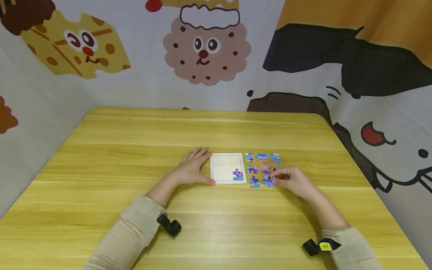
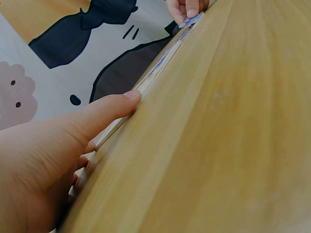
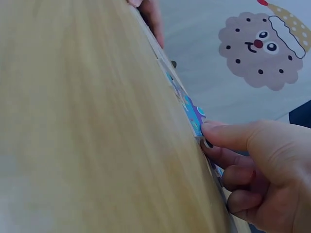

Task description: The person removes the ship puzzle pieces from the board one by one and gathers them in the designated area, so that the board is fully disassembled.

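Observation:
A square, pale wooden puzzle tray [image 1: 222, 165] lies on the table, with one purple and blue jigsaw piece [image 1: 238, 174] set in its near right corner. My left hand [image 1: 193, 168] rests at the tray's left edge, thumb at the near corner and fingers spread toward the far one. To the right of the tray, my right hand [image 1: 295, 182] pinches a blue and purple puzzle piece [image 3: 194, 115] between thumb and fingers. In the right wrist view that piece is tilted up. Several loose pieces [image 1: 253, 169] lie in rows beside the tray.
The wooden table [image 1: 168, 131] spreads out on all sides of the tray. Behind it hangs a cloth [image 1: 135, 90] printed with cartoon figures. Each wrist carries a black strap-on camera, such as the left wrist camera [image 1: 169, 225].

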`<state>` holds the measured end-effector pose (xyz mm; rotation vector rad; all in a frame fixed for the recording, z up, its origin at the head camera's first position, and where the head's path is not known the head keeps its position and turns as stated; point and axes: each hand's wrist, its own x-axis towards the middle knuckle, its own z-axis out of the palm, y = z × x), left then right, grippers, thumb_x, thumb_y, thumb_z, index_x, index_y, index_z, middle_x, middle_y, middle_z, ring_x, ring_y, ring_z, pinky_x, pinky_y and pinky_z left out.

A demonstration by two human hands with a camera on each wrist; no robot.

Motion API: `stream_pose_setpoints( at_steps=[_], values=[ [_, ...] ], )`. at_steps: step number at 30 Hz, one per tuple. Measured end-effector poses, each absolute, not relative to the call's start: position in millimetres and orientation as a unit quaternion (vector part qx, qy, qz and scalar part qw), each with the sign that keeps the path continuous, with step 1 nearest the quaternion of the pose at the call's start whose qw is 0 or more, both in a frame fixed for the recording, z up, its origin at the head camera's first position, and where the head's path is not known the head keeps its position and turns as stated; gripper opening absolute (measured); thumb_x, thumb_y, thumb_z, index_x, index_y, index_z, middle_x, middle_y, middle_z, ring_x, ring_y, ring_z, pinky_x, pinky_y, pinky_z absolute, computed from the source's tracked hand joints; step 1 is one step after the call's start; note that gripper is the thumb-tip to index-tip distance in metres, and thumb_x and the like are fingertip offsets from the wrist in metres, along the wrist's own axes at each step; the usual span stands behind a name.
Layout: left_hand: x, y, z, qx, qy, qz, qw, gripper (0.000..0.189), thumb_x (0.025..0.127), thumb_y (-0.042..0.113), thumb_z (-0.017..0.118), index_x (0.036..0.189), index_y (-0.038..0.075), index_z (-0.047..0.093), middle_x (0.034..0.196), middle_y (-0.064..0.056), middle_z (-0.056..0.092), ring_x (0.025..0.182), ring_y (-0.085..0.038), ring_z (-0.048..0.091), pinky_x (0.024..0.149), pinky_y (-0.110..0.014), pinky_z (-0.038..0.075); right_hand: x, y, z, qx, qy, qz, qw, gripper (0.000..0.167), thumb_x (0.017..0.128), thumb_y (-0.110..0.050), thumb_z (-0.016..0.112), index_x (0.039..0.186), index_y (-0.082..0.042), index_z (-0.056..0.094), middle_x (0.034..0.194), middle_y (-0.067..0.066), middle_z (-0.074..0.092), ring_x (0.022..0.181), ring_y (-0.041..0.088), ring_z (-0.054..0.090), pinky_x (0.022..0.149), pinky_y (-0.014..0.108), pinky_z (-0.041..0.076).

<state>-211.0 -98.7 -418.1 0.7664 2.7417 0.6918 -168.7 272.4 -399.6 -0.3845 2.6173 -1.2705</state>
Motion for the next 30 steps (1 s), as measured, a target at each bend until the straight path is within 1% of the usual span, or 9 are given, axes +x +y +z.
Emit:
stream_pose_setpoints(
  at_steps=[5,8,14,17,21,25,30],
  values=[
    [-210,-97,-415,0.261,0.929,0.239,0.107,0.112,0.070,0.068,0.071,0.154,0.014,0.020,0.160,-0.005,0.006,0.145,-0.028,-0.002,0.113,-0.052,-0.001,-165,273,-402,-0.131,0.895,-0.419,0.082,0.019,0.085,0.000,0.069,0.103,-0.001,0.073,0.090,0.007,0.067,0.078,0.021,0.057,0.061,0.025,0.050],
    [-209,-96,-414,0.262,0.928,0.244,0.107,0.112,0.070,0.067,0.072,0.153,0.012,0.022,0.160,-0.007,0.007,0.144,-0.029,-0.001,0.113,-0.052,0.000,-163,273,-403,-0.136,0.901,-0.406,0.068,0.018,0.085,-0.001,0.069,0.103,-0.002,0.074,0.089,0.006,0.068,0.079,0.020,0.059,0.062,0.026,0.051],
    [-208,-97,-413,0.264,0.927,0.245,0.105,0.112,0.070,0.067,0.071,0.153,0.011,0.021,0.160,-0.007,0.007,0.144,-0.029,-0.001,0.113,-0.052,0.000,-158,271,-406,-0.171,0.920,-0.353,0.021,0.015,0.084,-0.004,0.072,0.098,-0.009,0.076,0.089,0.000,0.064,0.069,0.016,0.048,0.056,0.026,0.043],
    [-207,-99,-414,0.266,0.926,0.248,0.104,0.112,0.070,0.067,0.071,0.153,0.010,0.022,0.160,-0.007,0.007,0.144,-0.030,-0.001,0.113,-0.053,0.000,-157,270,-408,-0.182,0.922,-0.342,0.005,0.015,0.084,-0.005,0.073,0.098,-0.009,0.076,0.089,-0.001,0.062,0.067,0.015,0.045,0.056,0.026,0.041],
    [-207,-101,-415,0.266,0.925,0.249,0.105,0.112,0.070,0.067,0.071,0.153,0.010,0.022,0.160,-0.007,0.007,0.144,-0.030,-0.001,0.113,-0.053,0.000,-158,270,-408,-0.183,0.921,-0.343,0.005,0.016,0.084,-0.004,0.072,0.099,-0.009,0.076,0.089,0.000,0.062,0.068,0.015,0.045,0.056,0.026,0.041],
    [-208,-101,-415,0.264,0.927,0.245,0.104,0.112,0.070,0.068,0.070,0.153,0.011,0.021,0.160,-0.007,0.007,0.144,-0.030,-0.001,0.113,-0.053,0.000,-158,270,-407,-0.181,0.917,-0.354,0.017,0.018,0.085,-0.003,0.070,0.101,-0.009,0.075,0.090,-0.001,0.062,0.068,0.016,0.046,0.056,0.026,0.041],
    [-208,-100,-413,0.265,0.926,0.245,0.106,0.112,0.070,0.068,0.070,0.153,0.012,0.021,0.160,-0.007,0.006,0.144,-0.029,-0.001,0.113,-0.053,0.000,-158,267,-403,-0.181,0.911,-0.371,0.027,0.020,0.087,-0.007,0.070,0.107,-0.010,0.073,0.088,-0.001,0.061,0.068,0.017,0.046,0.054,0.025,0.040]
  ],
)
